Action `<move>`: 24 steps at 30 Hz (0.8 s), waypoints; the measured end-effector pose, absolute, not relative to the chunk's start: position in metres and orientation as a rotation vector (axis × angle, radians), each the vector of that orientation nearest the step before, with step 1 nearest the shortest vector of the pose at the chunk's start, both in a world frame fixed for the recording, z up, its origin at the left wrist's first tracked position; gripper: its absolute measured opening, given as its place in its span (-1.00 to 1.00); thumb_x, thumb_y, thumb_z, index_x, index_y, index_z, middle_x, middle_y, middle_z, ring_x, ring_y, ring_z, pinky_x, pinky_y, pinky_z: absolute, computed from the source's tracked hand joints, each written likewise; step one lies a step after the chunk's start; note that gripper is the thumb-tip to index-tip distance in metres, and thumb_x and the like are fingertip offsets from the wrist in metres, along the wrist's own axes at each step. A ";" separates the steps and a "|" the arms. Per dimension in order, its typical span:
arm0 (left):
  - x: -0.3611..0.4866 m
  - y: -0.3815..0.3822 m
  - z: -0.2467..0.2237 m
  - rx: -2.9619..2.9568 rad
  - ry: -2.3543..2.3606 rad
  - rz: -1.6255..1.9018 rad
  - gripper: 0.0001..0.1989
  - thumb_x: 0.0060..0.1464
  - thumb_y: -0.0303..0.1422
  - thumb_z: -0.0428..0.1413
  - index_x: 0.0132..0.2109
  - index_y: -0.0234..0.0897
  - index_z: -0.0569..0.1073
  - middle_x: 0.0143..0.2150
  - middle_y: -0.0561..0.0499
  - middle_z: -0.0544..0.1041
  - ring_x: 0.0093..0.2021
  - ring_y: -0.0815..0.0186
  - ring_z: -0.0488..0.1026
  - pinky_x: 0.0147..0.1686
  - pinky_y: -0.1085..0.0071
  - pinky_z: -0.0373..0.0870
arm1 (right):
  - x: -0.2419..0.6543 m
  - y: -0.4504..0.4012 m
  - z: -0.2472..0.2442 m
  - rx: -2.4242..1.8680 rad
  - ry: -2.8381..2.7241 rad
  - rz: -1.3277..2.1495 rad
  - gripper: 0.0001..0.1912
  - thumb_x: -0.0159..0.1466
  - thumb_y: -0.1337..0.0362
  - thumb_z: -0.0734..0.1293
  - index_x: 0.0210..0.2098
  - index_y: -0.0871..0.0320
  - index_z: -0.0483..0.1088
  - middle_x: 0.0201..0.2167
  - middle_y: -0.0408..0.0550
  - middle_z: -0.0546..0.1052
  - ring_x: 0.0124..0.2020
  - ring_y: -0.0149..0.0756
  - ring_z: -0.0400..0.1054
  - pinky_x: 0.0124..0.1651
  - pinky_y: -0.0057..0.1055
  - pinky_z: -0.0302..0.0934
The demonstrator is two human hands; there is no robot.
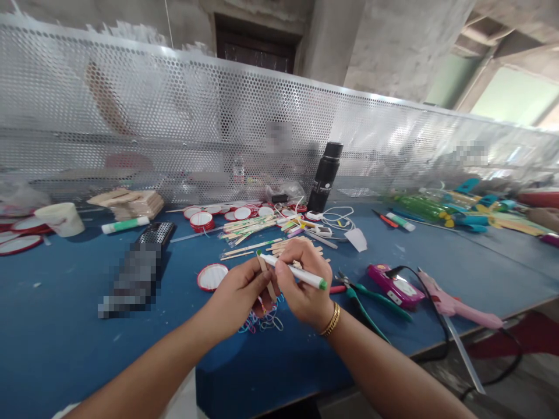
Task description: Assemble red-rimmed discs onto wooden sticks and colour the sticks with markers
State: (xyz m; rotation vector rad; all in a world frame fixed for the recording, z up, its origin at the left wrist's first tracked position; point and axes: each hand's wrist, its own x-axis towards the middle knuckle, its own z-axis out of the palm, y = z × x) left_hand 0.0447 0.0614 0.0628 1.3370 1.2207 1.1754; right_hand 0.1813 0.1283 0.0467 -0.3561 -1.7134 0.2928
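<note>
Between the thumb and fingers of my left hand (244,286) is a wooden craft stick (271,288), held tilted with its upper end showing. My right hand (308,279) grips a white marker (301,273) with green ends, its green tip touching or very near the stick's upper end. Beneath both hands lies a tangle of colourful rubber bands (264,321), partly covered by my fingers. A round white disc with a red rim (212,277) lies left of my hands. Just beyond them are several craft sticks (248,230), some coloured green.
Pliers (362,299), a purple power strip (395,286) and a pink glue gun (458,305) lie to the right. A black flask (325,177) stands at the back beside a white cable (343,216). Leftward are a dark phone-like object (140,267), a glue stick (125,225) and a white cup (61,219).
</note>
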 end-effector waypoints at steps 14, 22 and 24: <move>0.045 0.062 0.062 1.320 1.216 1.183 -0.61 0.14 0.00 0.17 -0.34 -0.25 0.36 -0.55 0.08 0.45 -0.59 0.40 0.39 -0.60 0.50 0.29 | 0.182 0.129 0.047 -0.398 -1.703 0.253 -0.88 0.27 0.37 0.28 -0.40 0.08 0.30 -0.46 -0.16 0.42 -0.41 -0.32 0.33 -0.30 -0.31 0.23; 0.045 0.063 0.061 1.335 1.209 1.187 -0.62 0.16 -0.03 0.17 -0.36 -0.25 0.36 -0.57 0.08 0.45 -0.60 0.39 0.38 -0.58 0.49 0.29 | 0.182 0.129 0.048 -0.371 -1.702 0.277 -0.87 0.27 0.37 0.28 -0.41 0.08 0.29 -0.49 -0.17 0.39 -0.43 -0.32 0.31 -0.31 -0.32 0.22; 0.045 0.063 0.062 1.325 1.204 1.189 -0.62 0.14 -0.02 0.18 -0.35 -0.25 0.37 -0.57 0.08 0.45 -0.60 0.39 0.38 -0.59 0.49 0.28 | 0.182 0.129 0.048 -0.390 -1.699 0.269 -0.87 0.27 0.36 0.29 -0.41 0.08 0.30 -0.49 -0.17 0.41 -0.42 -0.32 0.32 -0.30 -0.32 0.22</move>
